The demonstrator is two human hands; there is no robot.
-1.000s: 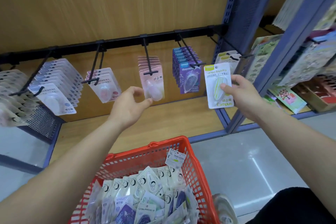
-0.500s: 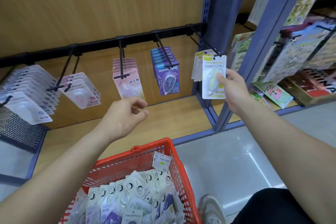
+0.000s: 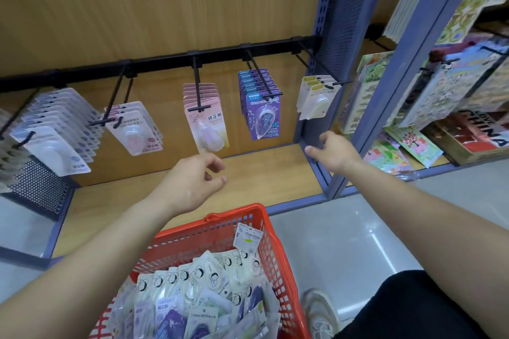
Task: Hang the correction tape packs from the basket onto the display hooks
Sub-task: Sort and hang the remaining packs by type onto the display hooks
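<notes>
A red basket (image 3: 256,231) at the bottom centre holds several correction tape packs (image 3: 192,292). A black rail (image 3: 165,59) carries hooks with hanging packs: white-grey (image 3: 52,146), pink-dot (image 3: 133,129), pink (image 3: 208,124), purple (image 3: 261,110) and yellow-green packs (image 3: 316,99) on the rightmost hook (image 3: 334,82). My left hand (image 3: 192,181) hovers empty below the pink packs, fingers loosely curled. My right hand (image 3: 334,150) is below the yellow-green packs, fingers apart, holding nothing.
A blue shelf upright (image 3: 333,63) stands right beside the yellow-green packs. Sticker sheets and boxes (image 3: 440,107) fill the neighbouring bay on the right. A black mesh panel (image 3: 38,187) is at the left. My shoe (image 3: 321,314) is beside the basket on the grey floor.
My right hand has left the yellow-green pack hanging on the rightmost hook and dropped below it, empty. My left hand stayed low and empty. The view shifted rightwards.
</notes>
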